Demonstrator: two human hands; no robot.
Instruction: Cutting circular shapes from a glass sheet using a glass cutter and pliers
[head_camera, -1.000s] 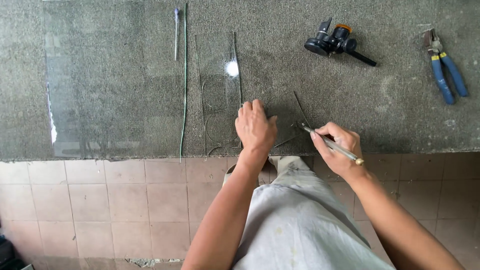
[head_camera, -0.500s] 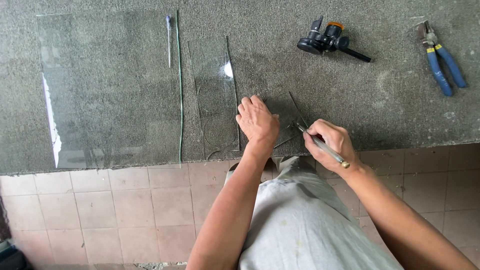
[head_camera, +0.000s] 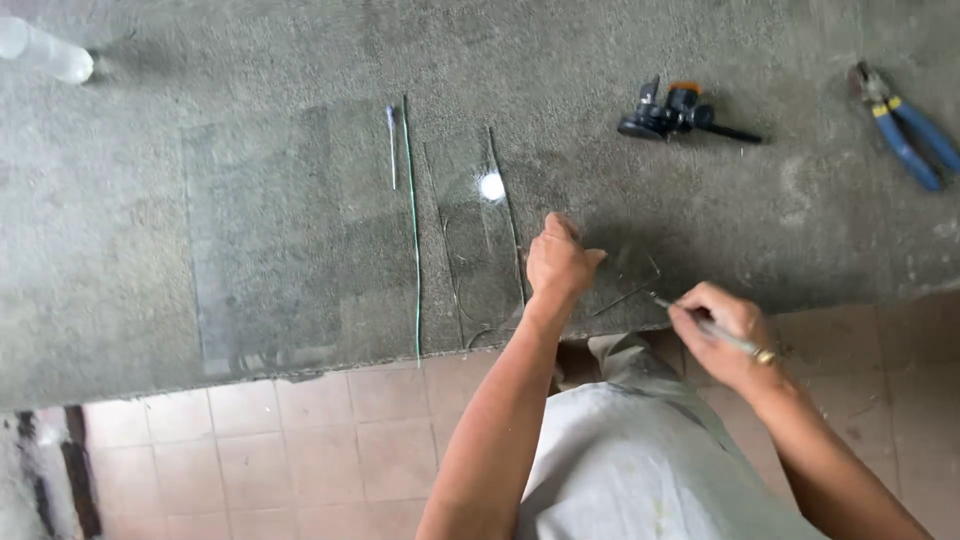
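The left hand (head_camera: 558, 262) lies spread flat, pinning a small glass piece (head_camera: 625, 280) at the near edge of the carpeted table (head_camera: 700, 230). The right hand (head_camera: 722, 325) is clamped on a glass cutter (head_camera: 700, 322), tip on that piece. A narrow glass strip (head_camera: 478, 235) and a large glass pane (head_camera: 300, 235) already lie apart, so some cutting looks done. Blue-handled pliers (head_camera: 905, 125) and a black tool (head_camera: 675, 112) lie farther back. No containers beyond a clear bottle (head_camera: 45, 50), contents unclear.

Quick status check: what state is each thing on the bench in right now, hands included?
Left hand: pressed flat on the small glass piece.
Right hand: gripping a thin glass cutter, tip at the small piece's edge.
Large glass sheet: lying flat, untouched.
Narrow glass strip: flat, apart from the sheet.
Blue-handled pliers: lying unused.
Black tool: lying unused.
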